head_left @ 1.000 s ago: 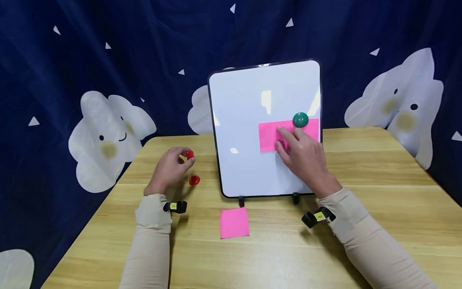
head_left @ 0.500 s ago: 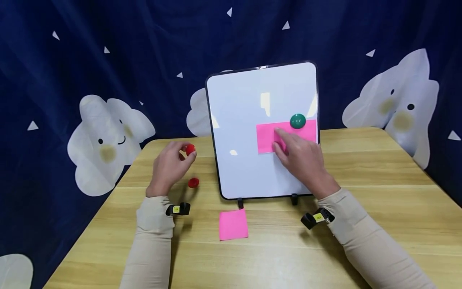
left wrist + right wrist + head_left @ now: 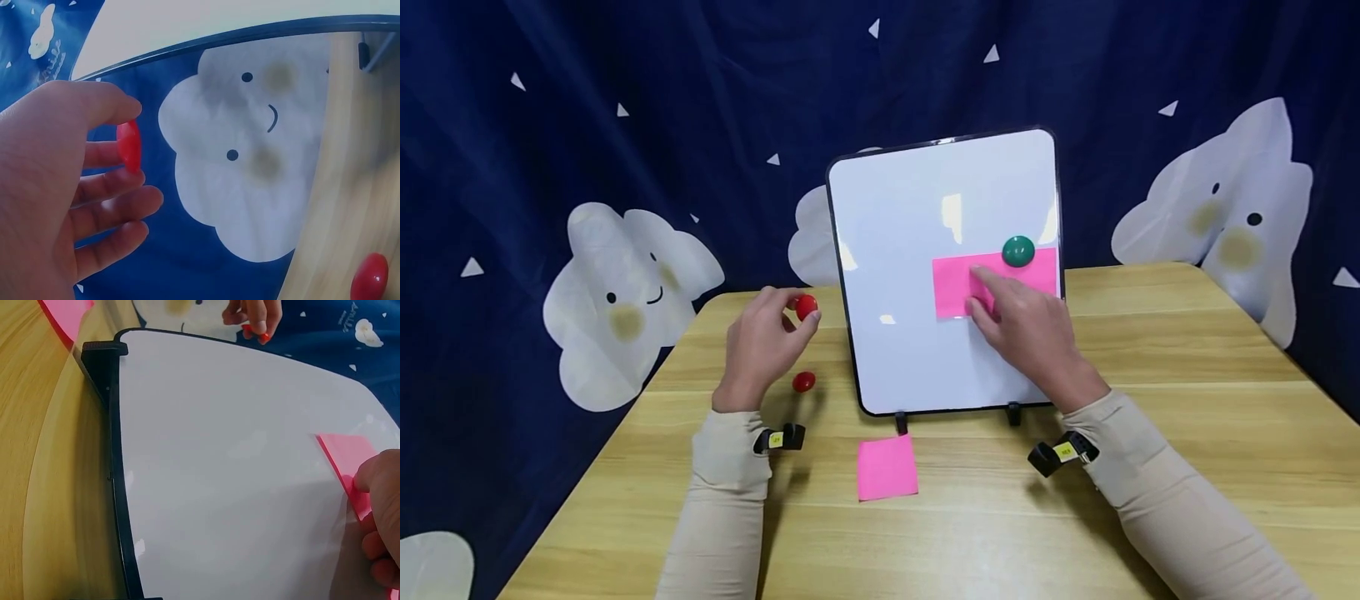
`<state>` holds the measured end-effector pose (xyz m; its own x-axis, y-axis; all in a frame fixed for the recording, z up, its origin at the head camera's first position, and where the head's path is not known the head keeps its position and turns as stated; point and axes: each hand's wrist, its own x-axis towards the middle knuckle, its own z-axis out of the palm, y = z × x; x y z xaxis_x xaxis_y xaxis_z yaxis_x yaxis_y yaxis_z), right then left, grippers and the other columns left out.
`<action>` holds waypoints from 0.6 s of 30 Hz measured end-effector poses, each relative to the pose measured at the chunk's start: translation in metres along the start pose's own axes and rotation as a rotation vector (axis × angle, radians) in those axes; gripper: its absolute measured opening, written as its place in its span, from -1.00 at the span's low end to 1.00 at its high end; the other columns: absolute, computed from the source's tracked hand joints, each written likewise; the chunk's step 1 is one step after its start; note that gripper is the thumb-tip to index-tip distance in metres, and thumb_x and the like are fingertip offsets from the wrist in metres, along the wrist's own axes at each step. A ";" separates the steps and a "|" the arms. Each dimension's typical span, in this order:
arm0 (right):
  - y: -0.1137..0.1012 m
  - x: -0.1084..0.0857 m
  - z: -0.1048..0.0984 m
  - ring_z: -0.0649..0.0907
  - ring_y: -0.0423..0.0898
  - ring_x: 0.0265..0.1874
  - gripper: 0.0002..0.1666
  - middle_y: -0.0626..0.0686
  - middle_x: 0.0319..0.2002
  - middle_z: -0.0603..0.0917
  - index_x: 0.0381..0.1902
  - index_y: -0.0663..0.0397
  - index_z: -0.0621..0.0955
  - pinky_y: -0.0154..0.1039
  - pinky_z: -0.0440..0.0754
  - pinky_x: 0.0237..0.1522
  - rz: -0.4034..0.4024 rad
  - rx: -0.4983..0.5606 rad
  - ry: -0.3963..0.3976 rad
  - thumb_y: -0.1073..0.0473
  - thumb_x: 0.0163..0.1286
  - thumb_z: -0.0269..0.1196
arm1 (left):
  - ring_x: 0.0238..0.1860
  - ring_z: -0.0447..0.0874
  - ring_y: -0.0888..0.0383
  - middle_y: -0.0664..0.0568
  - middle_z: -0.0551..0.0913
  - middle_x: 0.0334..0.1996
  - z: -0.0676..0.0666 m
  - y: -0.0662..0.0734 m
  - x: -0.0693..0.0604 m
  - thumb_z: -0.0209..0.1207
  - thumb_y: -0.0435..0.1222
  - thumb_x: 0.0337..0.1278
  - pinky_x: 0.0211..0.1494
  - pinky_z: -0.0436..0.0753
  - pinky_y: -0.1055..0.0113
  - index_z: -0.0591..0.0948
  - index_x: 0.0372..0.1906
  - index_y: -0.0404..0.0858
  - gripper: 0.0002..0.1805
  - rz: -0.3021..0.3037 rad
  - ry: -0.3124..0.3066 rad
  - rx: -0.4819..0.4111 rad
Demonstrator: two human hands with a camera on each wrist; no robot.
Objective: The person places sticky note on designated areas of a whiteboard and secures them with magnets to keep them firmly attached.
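Observation:
My left hand (image 3: 760, 342) pinches a round red magnet (image 3: 807, 307) between thumb and fingers, above the table left of the whiteboard (image 3: 898, 217). In the left wrist view that magnet (image 3: 129, 147) appears edge-on. A second red magnet (image 3: 803, 382) lies on the wood below the hand. On the board's right half is a wide strip of pink paper (image 3: 951, 287); whether it is one piece or two, I cannot tell. A green magnet (image 3: 1018, 251) sits over its top edge. My right hand (image 3: 1033, 329) presses the paper flat with index finger and thumb, covering part of it.
A square pink sticky note (image 3: 887, 468) lies on the wooden table (image 3: 970, 533) before the board. Small black feet (image 3: 1013, 414) support the board's lower edge. Behind hangs a dark blue curtain (image 3: 737, 75) with white clouds.
My left hand has moved slightly right and up with the red magnet, turning its round face more to view. The right hand keeps its place on the pink paper.

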<state>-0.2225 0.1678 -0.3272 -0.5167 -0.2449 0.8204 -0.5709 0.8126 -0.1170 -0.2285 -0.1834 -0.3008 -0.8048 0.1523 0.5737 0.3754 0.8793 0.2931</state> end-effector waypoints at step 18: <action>-0.001 0.001 0.000 0.41 -0.12 -0.70 -0.50 -0.02 -0.62 0.48 0.17 0.14 0.62 -0.22 0.28 -0.71 0.011 0.002 -0.010 0.15 0.29 0.39 | -0.42 0.62 0.15 0.00 0.61 -0.18 0.000 0.034 0.007 0.32 -0.12 0.23 -0.38 0.56 0.23 0.68 0.02 -0.21 -0.66 0.118 0.079 -0.155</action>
<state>-0.2218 0.1669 -0.3264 -0.5296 -0.2411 0.8133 -0.5661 0.8144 -0.1272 -0.2212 -0.1528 -0.2867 -0.7149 0.2089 0.6673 0.5361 0.7764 0.3314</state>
